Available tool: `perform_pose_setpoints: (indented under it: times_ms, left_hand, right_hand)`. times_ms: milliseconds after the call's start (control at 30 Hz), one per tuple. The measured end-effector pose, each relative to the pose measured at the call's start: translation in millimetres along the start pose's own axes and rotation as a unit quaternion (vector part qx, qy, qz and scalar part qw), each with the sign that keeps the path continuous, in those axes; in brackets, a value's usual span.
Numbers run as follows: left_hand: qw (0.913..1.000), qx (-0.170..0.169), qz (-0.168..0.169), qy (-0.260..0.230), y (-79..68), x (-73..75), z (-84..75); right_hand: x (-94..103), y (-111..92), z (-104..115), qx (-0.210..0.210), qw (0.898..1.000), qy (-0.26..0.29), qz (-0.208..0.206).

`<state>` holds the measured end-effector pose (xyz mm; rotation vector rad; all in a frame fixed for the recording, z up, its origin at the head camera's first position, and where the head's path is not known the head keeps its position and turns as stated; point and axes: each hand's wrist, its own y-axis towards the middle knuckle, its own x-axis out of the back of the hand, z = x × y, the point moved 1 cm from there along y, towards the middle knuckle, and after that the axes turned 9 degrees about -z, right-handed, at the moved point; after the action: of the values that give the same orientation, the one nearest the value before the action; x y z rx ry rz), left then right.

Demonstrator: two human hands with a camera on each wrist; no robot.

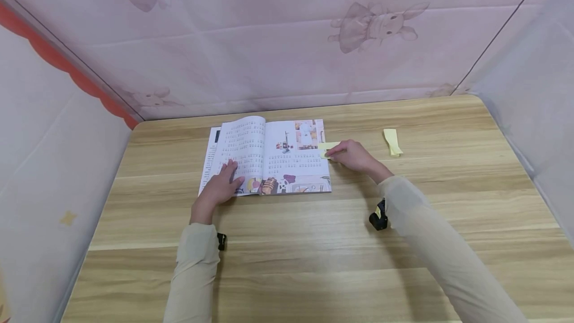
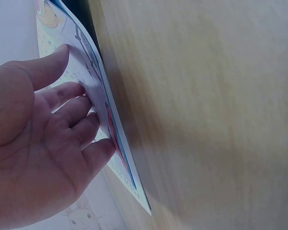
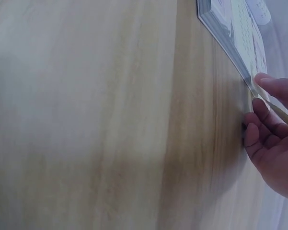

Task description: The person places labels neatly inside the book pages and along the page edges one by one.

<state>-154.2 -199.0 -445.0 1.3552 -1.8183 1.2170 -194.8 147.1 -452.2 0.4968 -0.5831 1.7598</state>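
An open book (image 1: 278,141) lies on the wooden table, with text and food pictures on its pages. My left hand (image 1: 219,187) rests on the lower part of the left page, which bows up near the spine; in the left wrist view its fingers (image 2: 74,109) are loosely bent against the paper. At the right page's outer edge, my right hand (image 1: 352,156) pinches a pale yellow sticky note (image 1: 323,154) between thumb and fingers. Just above it, another yellow strip (image 1: 329,145) sticks out past the page edge. The right wrist view shows the note (image 3: 280,114) by the thumb.
A few loose yellow sticky strips (image 1: 391,142) lie on the table (image 1: 287,263) to the right of the book. Behind the table's far edge hangs a pink curtain (image 1: 287,54) with rabbit prints. Each wrist carries a small black camera (image 1: 378,216).
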Motion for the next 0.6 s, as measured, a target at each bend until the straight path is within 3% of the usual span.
perform_pose_setpoints:
  times_ms: [200, 333, 467, 600]
  left_hand:
    - [1.0, 0.005, 0.005, -0.003, -0.1, 0.5, -0.8]
    - [1.0, 0.006, 0.006, -0.003, 0.0, 0.9, -0.9]
    - [0.9999, 0.007, 0.009, -0.003, -0.7, 1.6, -1.3]
    - [0.9999, 0.006, 0.009, 0.001, -1.5, 2.6, -1.8]
  right_hand:
    - [10.2, -4.7, 2.7, -0.018, 1.0, -0.023, 0.006]
    - [22.5, -7.0, 3.8, -0.007, 0.998, -0.06, -0.002]
    - [36.4, -8.0, 3.7, 0.006, 0.995, -0.098, -0.029]
    - [47.6, -8.2, 5.1, -0.003, 0.994, -0.086, -0.075]
